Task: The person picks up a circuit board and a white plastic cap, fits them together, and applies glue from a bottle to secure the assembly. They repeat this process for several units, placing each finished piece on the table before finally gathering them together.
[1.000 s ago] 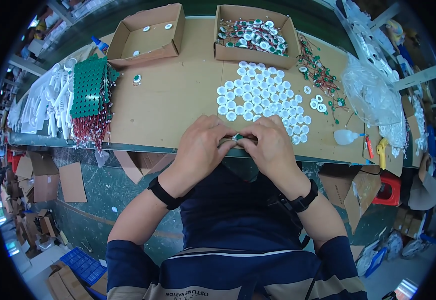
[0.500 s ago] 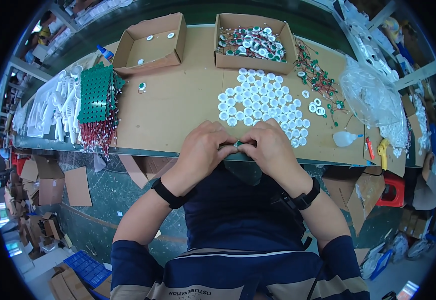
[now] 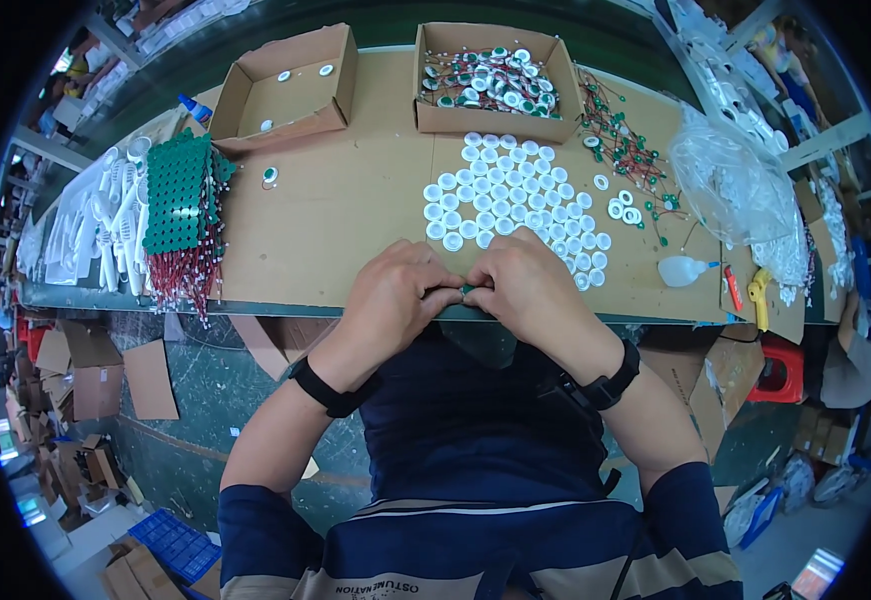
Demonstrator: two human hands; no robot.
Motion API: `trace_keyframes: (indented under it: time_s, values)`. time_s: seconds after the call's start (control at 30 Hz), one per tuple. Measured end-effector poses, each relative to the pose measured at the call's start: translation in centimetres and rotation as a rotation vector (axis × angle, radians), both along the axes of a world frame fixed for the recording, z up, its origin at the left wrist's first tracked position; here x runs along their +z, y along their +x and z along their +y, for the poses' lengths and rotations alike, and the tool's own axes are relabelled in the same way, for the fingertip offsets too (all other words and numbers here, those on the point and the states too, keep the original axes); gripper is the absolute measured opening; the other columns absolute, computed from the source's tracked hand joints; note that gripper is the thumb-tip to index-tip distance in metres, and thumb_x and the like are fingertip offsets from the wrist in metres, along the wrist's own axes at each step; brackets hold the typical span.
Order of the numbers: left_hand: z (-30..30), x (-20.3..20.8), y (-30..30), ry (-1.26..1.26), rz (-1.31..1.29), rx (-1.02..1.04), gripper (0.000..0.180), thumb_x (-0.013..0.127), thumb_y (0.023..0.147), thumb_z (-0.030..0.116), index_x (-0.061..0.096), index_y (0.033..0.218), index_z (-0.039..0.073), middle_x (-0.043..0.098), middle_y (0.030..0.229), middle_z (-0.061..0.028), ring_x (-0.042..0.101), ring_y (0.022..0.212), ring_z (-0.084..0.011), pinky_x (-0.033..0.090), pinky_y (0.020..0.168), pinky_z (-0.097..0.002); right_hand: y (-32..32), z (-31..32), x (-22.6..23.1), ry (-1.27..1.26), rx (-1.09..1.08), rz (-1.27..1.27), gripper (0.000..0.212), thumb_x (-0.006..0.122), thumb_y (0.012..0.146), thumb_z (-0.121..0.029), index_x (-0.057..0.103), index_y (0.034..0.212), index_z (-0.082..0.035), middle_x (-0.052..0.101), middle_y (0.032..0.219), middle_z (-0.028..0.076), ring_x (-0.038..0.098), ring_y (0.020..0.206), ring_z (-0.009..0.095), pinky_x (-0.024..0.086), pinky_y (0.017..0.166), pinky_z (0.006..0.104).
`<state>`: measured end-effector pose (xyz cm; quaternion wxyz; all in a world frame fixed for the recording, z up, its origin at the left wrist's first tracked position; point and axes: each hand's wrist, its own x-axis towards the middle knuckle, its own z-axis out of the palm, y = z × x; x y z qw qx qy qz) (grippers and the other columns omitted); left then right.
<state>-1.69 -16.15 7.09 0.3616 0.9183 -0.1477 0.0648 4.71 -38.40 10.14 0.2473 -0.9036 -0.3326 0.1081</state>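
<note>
Boxes [image 3: 496, 122] leftward in view; discs [image 3: 327, 70] inside; green piece [image 3: 469, 289] in fingers [image 3: 443, 298]

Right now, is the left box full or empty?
The left box is nearly empty: just three discs show inside, its bottom mostly bare.

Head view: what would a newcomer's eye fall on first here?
Probably the cluster of round white caps spread on the cardboard, just beyond the right hand. Next, the bright green sheet of discs at the table's left, with red wires hanging off its near edge. Then, at the near table edge, the left hand and right hand meeting fingertip to fingertip around a small green piece, mostly hidden.
</note>
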Motion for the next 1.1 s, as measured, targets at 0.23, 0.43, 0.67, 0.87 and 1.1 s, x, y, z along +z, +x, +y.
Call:
trace_keyframes:
  time_s: [0.23, 0.43, 0.67, 0.87, 1.1]
  values:
    - [-0.1, 0.0, -0.1, -0.004, 0.007, 0.013, 0.016, 0.093, 0.090, 0.014, 0.091, 0.105, 0.009, 0.075, 0.097, -0.0069, 0.070, 0.098, -0.0313, 0.058, 0.089, -0.0443, -0.9, -0.2, 0.1, 0.022, -0.027, -0.030, 0.018, 0.095, 0.086, -0.018, 0.088, 0.098, -0.008, 0.080, 0.101, 0.010, 0.069, 0.108, 0.035, 0.059, 0.095, 0.0465]
    - [-0.4, 0.0, -0.5, 0.001, 0.000, 0.048, 0.015, 0.093, 0.090, 0.014, 0.091, 0.104, 0.008, 0.075, 0.097, -0.0069, 0.070, 0.098, -0.0315, 0.058, 0.088, -0.0442, -1.1, -0.4, -0.2, 0.023, 0.007, -0.098, 0.014, 0.092, 0.089, -0.017, 0.088, 0.099, -0.008, 0.078, 0.100, 0.010, 0.068, 0.105, 0.035, 0.059, 0.094, 0.0464]
    - [0.1, -0.3, -0.3, -0.025, -0.010, 0.008, 0.016, 0.091, 0.090, 0.016, 0.091, 0.106, 0.011, 0.073, 0.096, -0.0088, 0.069, 0.098, -0.0341, 0.059, 0.088, -0.0467, -1.8, -0.5, -0.8, 0.099, -0.029, -0.149, 0.009, 0.086, 0.093, -0.013, 0.088, 0.100, -0.008, 0.078, 0.099, 0.009, 0.067, 0.105, 0.035, 0.059, 0.094, 0.0463]
    - [-0.3, -0.2, -0.6, -0.008, -0.021, 0.006, 0.023, 0.095, 0.086, 0.013, 0.090, 0.108, 0.007, 0.075, 0.100, -0.0076, 0.070, 0.098, -0.0318, 0.058, 0.088, -0.0443, -1.9, -0.5, -1.2, 0.086, -0.057, -0.142, 0.008, 0.086, 0.093, -0.012, 0.088, 0.100, -0.008, 0.077, 0.100, 0.009, 0.067, 0.104, 0.035, 0.059, 0.093, 0.0461]
    - [-1.1, -1.1, -1.2, -0.022, -0.111, 0.060, 0.023, 0.097, 0.083, 0.013, 0.089, 0.103, 0.006, 0.075, 0.098, -0.0088, 0.070, 0.097, -0.0335, 0.058, 0.088, -0.0450, -3.1, -0.3, -1.1, 0.159, -0.047, -0.213, 0.014, 0.087, 0.091, -0.005, 0.086, 0.105, -0.005, 0.074, 0.100, 0.009, 0.066, 0.101, 0.035, 0.058, 0.089, 0.0457]
